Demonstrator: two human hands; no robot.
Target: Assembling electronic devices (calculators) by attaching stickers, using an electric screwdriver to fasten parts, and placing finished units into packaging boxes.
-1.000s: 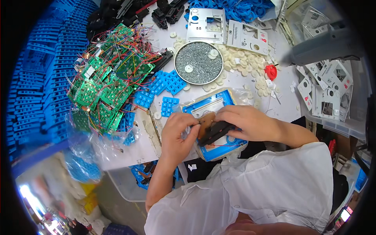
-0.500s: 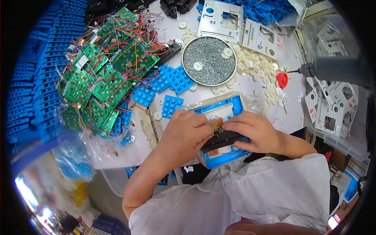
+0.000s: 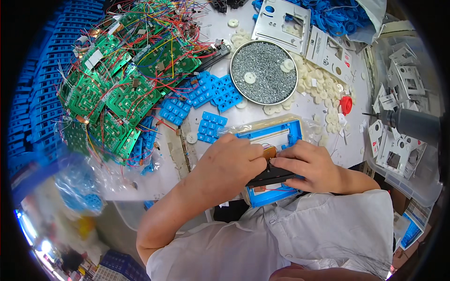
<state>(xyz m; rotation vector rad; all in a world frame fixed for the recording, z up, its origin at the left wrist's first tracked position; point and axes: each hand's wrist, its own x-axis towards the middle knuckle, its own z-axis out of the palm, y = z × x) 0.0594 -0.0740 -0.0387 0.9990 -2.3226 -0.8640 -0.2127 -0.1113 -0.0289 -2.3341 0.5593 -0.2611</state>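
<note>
Head view: hands [image 3: 269,164] crowd blue casing's [image 3: 290,133] edge.

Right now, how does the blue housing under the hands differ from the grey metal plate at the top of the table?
The blue housing is bright blue plastic; the grey metal plate is dull silver. The blue housing lies under the left hand and right hand, which press a black part onto it; the grey metal plate lies untouched at the far edge. The housing sits in a clear bag; the plate lies bare. Both are rectangular, with cut-out windows.
</note>
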